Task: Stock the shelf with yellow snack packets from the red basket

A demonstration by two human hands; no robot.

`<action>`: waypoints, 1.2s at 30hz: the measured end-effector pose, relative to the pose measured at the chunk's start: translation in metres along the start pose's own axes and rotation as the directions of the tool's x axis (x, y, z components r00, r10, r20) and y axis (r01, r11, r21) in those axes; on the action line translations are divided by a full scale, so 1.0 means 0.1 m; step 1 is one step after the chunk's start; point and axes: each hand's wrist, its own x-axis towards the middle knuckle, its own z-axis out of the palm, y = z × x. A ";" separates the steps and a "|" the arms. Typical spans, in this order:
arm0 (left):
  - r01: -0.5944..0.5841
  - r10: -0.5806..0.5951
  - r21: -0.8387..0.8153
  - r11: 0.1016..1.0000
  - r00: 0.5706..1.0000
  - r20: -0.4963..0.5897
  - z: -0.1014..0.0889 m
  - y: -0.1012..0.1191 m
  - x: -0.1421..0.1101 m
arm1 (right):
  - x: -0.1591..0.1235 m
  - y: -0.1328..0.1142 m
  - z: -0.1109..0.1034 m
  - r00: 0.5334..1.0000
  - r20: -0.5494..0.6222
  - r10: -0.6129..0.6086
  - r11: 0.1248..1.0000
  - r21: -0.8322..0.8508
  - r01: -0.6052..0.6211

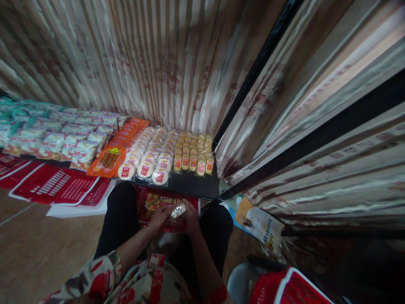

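A small snack packet with a shiny silver side (pixel 178 210) is between my two hands, above a red plastic basket (pixel 141 215). My right hand (pixel 191 214) is closed on its right end. My left hand (pixel 160 217) has its fingers pressed together at the packet's left edge. In the basket lie several yellowish snack packets (pixel 152 200), partly covered by my left hand. Just beyond, on a low black shelf (pixel 196 185), small yellow wrapped cakes (pixel 190 154) stand in rows. Beside them are rows of round white packaged crackers (pixel 144 169).
Orange snack bags (pixel 110 158) and white-and-blue snack packets (pixel 80 154) line the shelf leftward. Red baskets (pixel 60 183) stand below it. A black frame bar (pixel 253 76) and striped curtains (pixel 177 63) rise behind. Printed cardboard (pixel 259 223) and another red basket (pixel 291 289) lie right.
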 end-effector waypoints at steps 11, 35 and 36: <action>-0.067 0.066 0.047 0.997 0.997 0.031 -0.05 0.05 -0.03 | -0.04 0.04 -0.06 0.996 0.089 -0.007 0.997 0.071 0.001; -0.079 0.067 0.149 0.986 0.994 0.082 0.02 0.08 -0.09 | -0.15 -0.20 0.01 0.998 0.043 0.047 0.983 0.178 -0.054; -0.060 0.048 0.125 0.990 0.994 0.100 0.03 0.08 -0.10 | -0.16 -0.21 0.01 0.998 0.040 0.051 0.983 0.175 -0.057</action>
